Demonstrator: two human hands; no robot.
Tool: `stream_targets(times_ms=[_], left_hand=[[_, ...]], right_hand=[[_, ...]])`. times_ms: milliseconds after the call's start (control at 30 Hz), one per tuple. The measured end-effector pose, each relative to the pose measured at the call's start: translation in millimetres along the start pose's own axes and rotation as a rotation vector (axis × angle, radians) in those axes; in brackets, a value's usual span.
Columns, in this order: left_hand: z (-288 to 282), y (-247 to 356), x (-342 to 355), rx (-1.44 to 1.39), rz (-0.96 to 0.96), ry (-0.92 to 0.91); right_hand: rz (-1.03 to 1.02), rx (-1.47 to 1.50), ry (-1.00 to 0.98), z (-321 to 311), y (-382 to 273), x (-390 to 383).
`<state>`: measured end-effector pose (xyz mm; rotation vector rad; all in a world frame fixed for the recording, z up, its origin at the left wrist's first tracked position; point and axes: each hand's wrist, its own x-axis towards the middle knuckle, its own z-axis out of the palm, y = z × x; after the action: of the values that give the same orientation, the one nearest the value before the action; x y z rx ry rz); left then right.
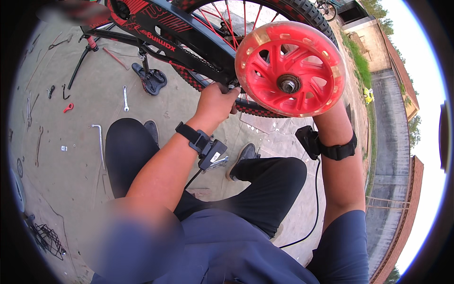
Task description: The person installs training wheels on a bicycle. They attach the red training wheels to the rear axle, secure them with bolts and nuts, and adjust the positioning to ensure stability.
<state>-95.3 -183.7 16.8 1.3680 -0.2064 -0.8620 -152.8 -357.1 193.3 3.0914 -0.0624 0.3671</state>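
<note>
A small red side wheel [287, 85] with a clear rim stands in front of the rear wheel [309, 14] of an upturned black and red bicycle [189, 49]. My left hand [215, 105] is closed at the rear axle, just left of the red wheel, thumb and fingers pinched together. What they hold is too small and too covered to make out. My right forearm [333, 128] reaches up behind the red wheel. That wheel hides my right hand and whatever it touches.
The bicycle's saddle [150, 79] is near the ground. Around it lie a combination wrench [125, 98], an L-shaped wrench [100, 139], a red ring-shaped piece [69, 108] and more tools. A black wire basket [47, 240] sits at lower left. A concrete wall [390, 132] runs along the right.
</note>
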Motion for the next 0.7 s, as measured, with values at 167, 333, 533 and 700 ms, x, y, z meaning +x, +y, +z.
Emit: stream_targets(times_ms=[167, 333, 533, 700], left_hand=[[-11.0, 3.8, -3.2, -0.247, -0.120, -0.121], [2.0, 13.5, -7.5, -0.436, -0.284, -0.171], [-8.3, -15.7, 13.9, 0.080, 0.107, 0.031], [-5.2, -11.2, 7.2, 0.628, 0.465, 0.244]], right_hand=[[-0.024, 0.007, 0.006, 6.6, -4.3, 7.0], [0.016, -0.040, -0.013, -7.3, 1.6, -5.6], [0.039, -0.016, -0.036, 0.2, -12.8, 7.3], [0.012, 0.008, -0.022, -4.8, -12.8, 2.9]])
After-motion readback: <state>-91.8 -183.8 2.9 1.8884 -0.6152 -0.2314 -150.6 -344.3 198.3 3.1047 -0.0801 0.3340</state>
